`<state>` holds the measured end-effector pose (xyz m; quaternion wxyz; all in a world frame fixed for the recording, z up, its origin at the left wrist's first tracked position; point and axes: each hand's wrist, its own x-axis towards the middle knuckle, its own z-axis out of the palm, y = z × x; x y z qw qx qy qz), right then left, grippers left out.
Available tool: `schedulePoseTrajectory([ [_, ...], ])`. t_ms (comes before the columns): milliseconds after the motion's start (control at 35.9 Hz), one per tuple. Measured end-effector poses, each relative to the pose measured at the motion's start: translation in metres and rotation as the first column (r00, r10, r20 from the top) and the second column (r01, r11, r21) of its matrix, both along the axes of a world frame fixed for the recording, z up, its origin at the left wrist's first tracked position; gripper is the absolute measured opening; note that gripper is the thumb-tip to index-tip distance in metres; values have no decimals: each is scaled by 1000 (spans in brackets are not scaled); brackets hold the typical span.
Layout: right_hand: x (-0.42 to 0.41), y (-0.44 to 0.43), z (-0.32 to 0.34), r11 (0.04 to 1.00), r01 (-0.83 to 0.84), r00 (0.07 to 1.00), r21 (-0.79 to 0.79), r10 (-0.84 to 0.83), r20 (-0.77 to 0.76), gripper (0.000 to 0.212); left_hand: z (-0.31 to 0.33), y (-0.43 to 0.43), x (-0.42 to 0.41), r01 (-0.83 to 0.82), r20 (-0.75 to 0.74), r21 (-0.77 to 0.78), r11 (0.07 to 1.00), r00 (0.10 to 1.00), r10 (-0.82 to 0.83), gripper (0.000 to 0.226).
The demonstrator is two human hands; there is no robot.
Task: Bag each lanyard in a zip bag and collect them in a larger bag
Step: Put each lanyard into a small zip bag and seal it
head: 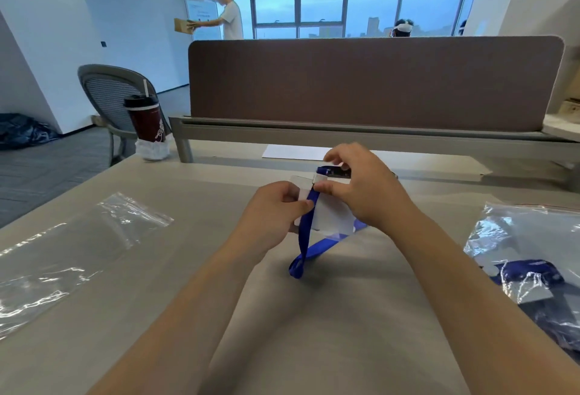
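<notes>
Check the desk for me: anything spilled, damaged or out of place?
Nothing stands out. The left hand and right hand hold the blue lanyard; clear zip bags lie flat at left, the larger bag sits at right, and the cup is upright.

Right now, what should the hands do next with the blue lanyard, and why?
Probably wind the blue lanyard around the white card. Its strap hangs in a long loop below the card, which the left hand and right hand hold between them. Bundled small, it should slide more easily into the empty zip bag lying on the left.
</notes>
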<state>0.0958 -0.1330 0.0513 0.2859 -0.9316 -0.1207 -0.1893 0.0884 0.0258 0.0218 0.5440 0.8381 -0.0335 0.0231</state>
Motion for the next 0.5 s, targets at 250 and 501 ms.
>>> schedulePoseTrajectory([
  [250,10,4,-15,889,273,956,368,-209,-205,54,22,23,5,-229,23,-341,912,968,252,14],
  [501,-4,36,-19,909,-100,738,404,340,-582,39,35,27,10,-237,34,-450,861,959,281,6],
])
